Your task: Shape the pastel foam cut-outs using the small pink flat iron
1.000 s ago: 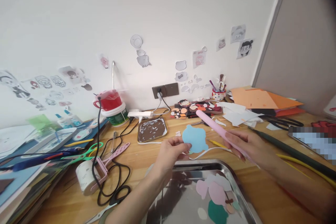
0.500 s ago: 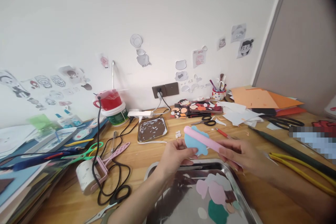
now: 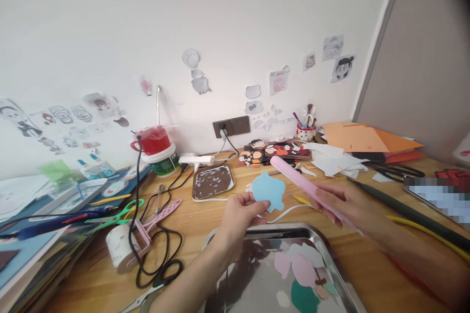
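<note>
My left hand (image 3: 244,212) pinches a light blue cloud-shaped cutout (image 3: 269,190) by its lower left edge, thumb in front. In my right hand (image 3: 340,205) is a slim pink bar with a rounded end that looks like a hair straightener (image 3: 295,176), its tip pointing up and left. A small gap separates it from the cutout. Below both hands lies a metal tray (image 3: 304,229). Pink cutouts (image 3: 304,270), a green cutout (image 3: 304,296) and pale grey pieces (image 3: 310,254) rest in its right part.
A brown glue-smeared dish (image 3: 213,182) sits behind my left hand, near a power strip (image 3: 196,159). Scissors (image 3: 161,281), a pink-handled lint roller (image 3: 123,248) and black cords (image 3: 179,244) lie left. Paper scraps (image 3: 334,156) and orange sheets (image 3: 356,138) are at back right.
The pink straightener has come away from the blue cutout, moving right and up with my right hand. The cutout now faces me uncovered, and a white cord shows behind it.
</note>
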The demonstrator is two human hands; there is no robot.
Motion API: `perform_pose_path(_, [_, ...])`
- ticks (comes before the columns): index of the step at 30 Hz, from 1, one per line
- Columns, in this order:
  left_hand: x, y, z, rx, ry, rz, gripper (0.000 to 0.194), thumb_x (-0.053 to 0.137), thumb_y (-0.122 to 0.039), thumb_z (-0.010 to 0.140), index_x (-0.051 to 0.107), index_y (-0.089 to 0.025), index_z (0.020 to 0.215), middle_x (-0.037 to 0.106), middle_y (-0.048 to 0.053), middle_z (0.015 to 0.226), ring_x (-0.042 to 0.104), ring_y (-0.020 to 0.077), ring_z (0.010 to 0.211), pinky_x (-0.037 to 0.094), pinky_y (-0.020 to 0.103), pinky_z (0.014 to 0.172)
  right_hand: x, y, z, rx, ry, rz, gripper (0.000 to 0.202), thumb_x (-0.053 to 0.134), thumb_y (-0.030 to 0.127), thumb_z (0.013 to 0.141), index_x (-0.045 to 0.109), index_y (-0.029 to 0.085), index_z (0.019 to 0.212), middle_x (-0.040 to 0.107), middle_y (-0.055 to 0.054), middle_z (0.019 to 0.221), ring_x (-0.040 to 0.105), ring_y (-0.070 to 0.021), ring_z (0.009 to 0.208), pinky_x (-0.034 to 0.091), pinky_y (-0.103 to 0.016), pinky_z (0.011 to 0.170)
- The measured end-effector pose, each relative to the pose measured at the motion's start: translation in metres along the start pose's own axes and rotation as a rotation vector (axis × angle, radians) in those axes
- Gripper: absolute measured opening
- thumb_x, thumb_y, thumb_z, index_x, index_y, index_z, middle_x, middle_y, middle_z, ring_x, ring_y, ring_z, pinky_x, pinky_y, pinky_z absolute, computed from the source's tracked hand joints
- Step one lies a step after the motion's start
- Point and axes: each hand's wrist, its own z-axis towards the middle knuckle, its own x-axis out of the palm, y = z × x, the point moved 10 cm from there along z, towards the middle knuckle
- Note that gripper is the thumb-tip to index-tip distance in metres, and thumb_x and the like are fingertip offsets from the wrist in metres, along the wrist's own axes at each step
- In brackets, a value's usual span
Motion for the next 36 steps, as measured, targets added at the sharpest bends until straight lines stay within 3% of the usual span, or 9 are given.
perform_pose_path(4, [0.001,0.003,0.001,-0.012,0.009,0.010,0.022,0.065,-0.031,0.057,0.058,-0.012,0.066,0.059,0.003,0.063,0.053,0.0109,0.056,0.042,0.024,0.057,0.021,0.004,-0.007,0.012,0.126,-0.043,0.027,0.044,0.040,0.077,0.052,0.018,0.091,0.047,0.002,0.063,0.039,-0.0055,0.043,0.030,-0.017,0.038])
perform_pose_path(8, [0.002,0.006,0.001,-0.046,0.006,0.051,0.020,0.065,-0.029,0.057,0.057,-0.012,0.065,0.059,0.004,0.062,0.054,0.0110,0.051,0.041,0.023,0.054,0.030,0.006,-0.011,0.011,0.166,-0.107,0.026,0.042,0.040,0.078,0.054,0.017,0.079,0.048,0.001,0.061,0.035,-0.0047,0.040,0.028,-0.018,0.038])
perform_pose_path(14, [0.003,0.001,0.001,-0.030,0.002,0.033,0.017,0.065,-0.026,0.056,0.057,-0.013,0.062,0.058,0.002,0.059,0.051,0.0085,0.048,0.040,0.021,0.052,0.020,0.004,-0.006,0.008,0.084,-0.093,0.026,0.042,0.041,0.078,0.053,0.018,0.079,0.043,0.004,0.053,0.035,-0.0053,0.038,0.026,-0.018,0.036])
perform_pose_path(21, [-0.005,-0.001,0.001,-0.001,-0.035,0.000,0.016,0.065,-0.025,0.057,0.057,-0.012,0.063,0.055,0.001,0.061,0.050,0.0088,0.057,0.042,0.021,0.056,-0.010,-0.009,0.001,0.053,-0.082,-0.034,0.036,0.037,0.046,0.078,0.048,0.017,0.060,0.036,0.005,0.045,0.034,-0.0059,0.038,0.031,-0.017,0.036])
perform_pose_path(29, [0.002,0.003,0.000,-0.024,0.031,-0.020,0.020,0.062,-0.031,0.061,0.053,-0.014,0.068,0.054,0.002,0.062,0.052,0.0105,0.058,0.041,0.022,0.054,0.020,-0.006,-0.003,0.049,0.109,-0.021,0.026,0.043,0.043,0.076,0.052,0.019,0.083,0.047,0.003,0.060,0.038,-0.0042,0.040,0.027,-0.015,0.035])
perform_pose_path(36, [0.017,0.009,-0.003,-0.071,0.153,-0.002,0.028,0.064,-0.033,0.058,0.059,-0.014,0.078,0.060,0.006,0.078,0.055,0.0118,0.062,0.041,0.020,0.053,0.023,0.000,-0.006,0.019,0.102,-0.054,0.028,0.042,0.041,0.078,0.052,0.016,0.070,0.047,0.003,0.057,0.034,-0.0035,0.038,0.026,-0.017,0.036])
